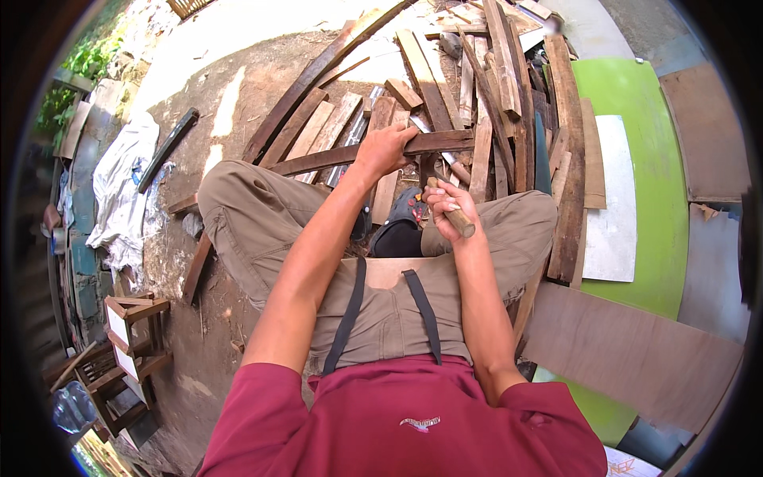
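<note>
My left hand point(387, 149) is closed over a dark wooden strip point(445, 142), which lies crosswise above my lap. In my right hand point(451, 208) is a hammer by its short wooden handle point(460, 223). The hammer's dark metal head point(427, 165) sits against or just below the strip, close to my left fingers; I cannot tell whether it touches. Several loose wooden pieces lie on the ground beneath the strip. A dark shoe point(401, 213) shows between my crossed legs, under both hands.
A heap of wooden strips point(502, 71) spreads ahead and to the right. Green sheet point(636, 159), a white panel point(612, 199) and brown boards point(632, 350) lie at my right. On the left are a white cloth point(127, 191), a dark bar point(168, 149) and a small wooden frame point(131, 362).
</note>
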{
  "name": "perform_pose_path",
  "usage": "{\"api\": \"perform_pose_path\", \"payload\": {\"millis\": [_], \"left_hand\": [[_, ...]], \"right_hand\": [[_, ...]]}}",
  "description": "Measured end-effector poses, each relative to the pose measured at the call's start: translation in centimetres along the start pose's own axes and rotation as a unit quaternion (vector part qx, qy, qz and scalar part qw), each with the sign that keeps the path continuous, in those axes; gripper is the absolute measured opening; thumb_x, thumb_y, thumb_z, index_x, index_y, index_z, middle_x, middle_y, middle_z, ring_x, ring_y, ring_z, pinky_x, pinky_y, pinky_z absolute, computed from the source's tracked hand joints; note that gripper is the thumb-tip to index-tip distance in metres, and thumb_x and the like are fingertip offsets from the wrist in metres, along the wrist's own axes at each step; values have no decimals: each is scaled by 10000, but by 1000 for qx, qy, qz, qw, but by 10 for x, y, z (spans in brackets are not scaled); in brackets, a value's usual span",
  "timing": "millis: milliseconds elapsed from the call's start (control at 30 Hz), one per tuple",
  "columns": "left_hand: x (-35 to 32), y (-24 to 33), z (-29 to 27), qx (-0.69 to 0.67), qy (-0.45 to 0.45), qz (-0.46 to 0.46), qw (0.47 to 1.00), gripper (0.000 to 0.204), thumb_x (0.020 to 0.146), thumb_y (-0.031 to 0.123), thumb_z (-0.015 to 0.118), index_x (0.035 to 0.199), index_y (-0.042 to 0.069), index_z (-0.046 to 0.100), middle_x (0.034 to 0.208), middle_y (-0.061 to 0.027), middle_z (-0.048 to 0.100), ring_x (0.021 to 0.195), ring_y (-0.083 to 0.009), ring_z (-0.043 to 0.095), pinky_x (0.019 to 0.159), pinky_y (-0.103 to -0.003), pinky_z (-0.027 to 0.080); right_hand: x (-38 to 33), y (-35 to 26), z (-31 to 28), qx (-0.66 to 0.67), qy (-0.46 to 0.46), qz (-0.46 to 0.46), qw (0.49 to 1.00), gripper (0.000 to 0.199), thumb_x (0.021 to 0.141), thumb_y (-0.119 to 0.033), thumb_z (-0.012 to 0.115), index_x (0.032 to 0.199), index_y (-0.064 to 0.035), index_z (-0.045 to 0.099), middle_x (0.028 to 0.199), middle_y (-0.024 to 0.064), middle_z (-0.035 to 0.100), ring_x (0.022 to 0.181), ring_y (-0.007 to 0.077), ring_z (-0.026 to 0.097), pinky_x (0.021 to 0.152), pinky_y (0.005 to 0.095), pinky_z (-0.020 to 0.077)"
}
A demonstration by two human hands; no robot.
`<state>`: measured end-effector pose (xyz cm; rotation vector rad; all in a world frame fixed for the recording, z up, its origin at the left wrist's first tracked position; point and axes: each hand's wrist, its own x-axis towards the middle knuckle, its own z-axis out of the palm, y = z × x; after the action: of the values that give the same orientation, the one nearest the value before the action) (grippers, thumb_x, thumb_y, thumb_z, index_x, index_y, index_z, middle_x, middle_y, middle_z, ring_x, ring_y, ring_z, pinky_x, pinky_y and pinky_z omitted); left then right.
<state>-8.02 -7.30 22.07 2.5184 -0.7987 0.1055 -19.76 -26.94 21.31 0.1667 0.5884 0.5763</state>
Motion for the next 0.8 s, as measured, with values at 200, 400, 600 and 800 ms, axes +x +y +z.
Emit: {"api": "perform_pose_path", "payload": {"millis": [200,400,600,800], "left_hand": [[-4,4,1,-12,16,-8,1000,344,742,114,732,1077,114,655,988,-97,674,932,-330,683,779,-442,552],[-22,14,17,-43,21,-18,999,368,713,89,715,1078,127,682,922,-105,683,911,-337,685,754,-459,538],[-11,14,7,-43,15,-55,997,356,719,95,719,1072,120,691,971,-116,686,931,-350,679,787,-465,536],[-10,14,10,-33,-24,-58,997,434,702,71,719,1127,155,694,999,-120,701,964,-330,688,794,-451,550]], "right_hand": [[2,5,-6,20,-14,-14,1000,157,1051,-127,444,992,5,384,828,76,466,553,70,452,391,177,442],[-12,10,-28,48,12,-20,999,167,1059,-137,426,987,11,397,813,72,455,527,63,441,376,180,430],[-15,19,-19,-10,-66,-34,997,155,1056,-158,440,976,-25,447,786,51,465,517,65,455,372,192,424],[-12,18,-22,-42,-32,-46,998,158,1048,-169,441,969,-32,450,769,33,466,519,64,459,369,205,430]]}}
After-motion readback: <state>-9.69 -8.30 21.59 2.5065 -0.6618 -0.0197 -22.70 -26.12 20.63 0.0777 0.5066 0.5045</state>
